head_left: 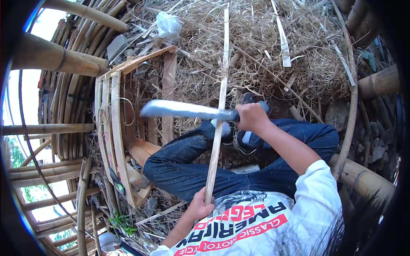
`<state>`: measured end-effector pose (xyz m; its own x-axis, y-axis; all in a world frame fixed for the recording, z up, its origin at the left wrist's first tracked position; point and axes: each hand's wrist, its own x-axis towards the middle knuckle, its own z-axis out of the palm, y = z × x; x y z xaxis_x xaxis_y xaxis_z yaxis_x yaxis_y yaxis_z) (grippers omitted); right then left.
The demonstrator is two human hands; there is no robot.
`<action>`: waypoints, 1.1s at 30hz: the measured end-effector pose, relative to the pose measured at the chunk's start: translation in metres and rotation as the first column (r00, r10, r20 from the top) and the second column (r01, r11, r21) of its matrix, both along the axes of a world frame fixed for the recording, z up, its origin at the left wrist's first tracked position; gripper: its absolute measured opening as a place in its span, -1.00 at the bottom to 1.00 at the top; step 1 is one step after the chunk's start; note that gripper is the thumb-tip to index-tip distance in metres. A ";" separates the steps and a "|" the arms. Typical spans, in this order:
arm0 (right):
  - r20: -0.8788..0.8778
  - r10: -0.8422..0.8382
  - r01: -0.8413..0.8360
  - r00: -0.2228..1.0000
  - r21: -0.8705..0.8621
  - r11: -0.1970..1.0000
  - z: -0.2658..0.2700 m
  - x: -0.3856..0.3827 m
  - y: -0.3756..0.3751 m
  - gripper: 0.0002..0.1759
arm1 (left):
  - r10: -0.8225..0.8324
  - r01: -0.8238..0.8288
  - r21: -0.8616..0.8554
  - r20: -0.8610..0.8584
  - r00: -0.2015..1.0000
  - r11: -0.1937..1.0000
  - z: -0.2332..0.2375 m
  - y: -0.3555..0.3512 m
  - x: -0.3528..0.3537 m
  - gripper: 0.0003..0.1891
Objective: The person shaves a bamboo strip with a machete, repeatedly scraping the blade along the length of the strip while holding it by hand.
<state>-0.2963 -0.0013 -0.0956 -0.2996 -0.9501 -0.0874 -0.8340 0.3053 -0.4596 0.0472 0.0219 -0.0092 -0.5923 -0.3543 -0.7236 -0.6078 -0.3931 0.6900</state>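
A large knife with a broad, pale blade (183, 109) lies across a long, thin bamboo strip (221, 106). My right hand (253, 117) is wrapped round its dark handle, and the blade points left. The blade passes over the strip near its middle. My left hand (200, 206) grips the strip's lower end close to my shirt. From there the strip runs up and slightly right, past my crossed legs, over the shavings.
A wooden slatted crate (115, 128) stands left of my knee. Fibrous shavings (196, 47) cover the ground ahead, with a clear plastic bag (168, 25) and a loose pale strip (282, 40). Bamboo poles (55, 57) stand at the left; another pole (367, 177) lies at the right.
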 end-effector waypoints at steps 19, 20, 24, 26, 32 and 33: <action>-0.077 -0.073 0.064 0.994 -0.113 0.992 -0.045 -0.058 -0.022 -0.73 | 0.019 -0.019 0.026 0.026 0.999 0.999 0.012 -0.003 0.013 -0.57; -0.111 -0.213 0.205 0.971 -0.081 0.975 -0.043 -0.068 -0.028 -0.74 | 0.024 -0.024 0.015 0.026 0.999 1.000 0.015 -0.006 0.008 -0.57; -0.130 -0.327 0.306 0.936 -0.159 0.939 -0.048 -0.073 -0.042 -0.75 | 0.070 -0.074 0.087 0.051 0.996 0.993 0.000 -0.004 0.011 -0.58; -0.084 -0.249 0.232 0.965 -0.172 0.957 -0.045 -0.053 -0.032 -0.75 | 0.097 -0.092 0.153 -0.025 0.995 0.984 -0.011 -0.004 0.013 -0.59; 0.054 0.091 -0.080 0.994 -0.182 0.980 -0.020 -0.007 -0.009 -0.78 | 0.021 -0.021 0.047 -0.001 1.000 0.999 -0.001 -0.013 0.021 -0.55; 0.022 0.095 -0.088 0.995 -0.222 0.971 -0.027 -0.018 -0.015 -0.79 | 0.024 -0.025 0.051 0.018 1.000 0.998 0.008 -0.013 0.018 -0.55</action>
<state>-0.3146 -0.0160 -0.1230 -0.2111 -0.9702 0.1192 -0.8372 0.1165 -0.5344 0.0655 0.0093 -0.0015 -0.5713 -0.3309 -0.7511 -0.6090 -0.4426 0.6582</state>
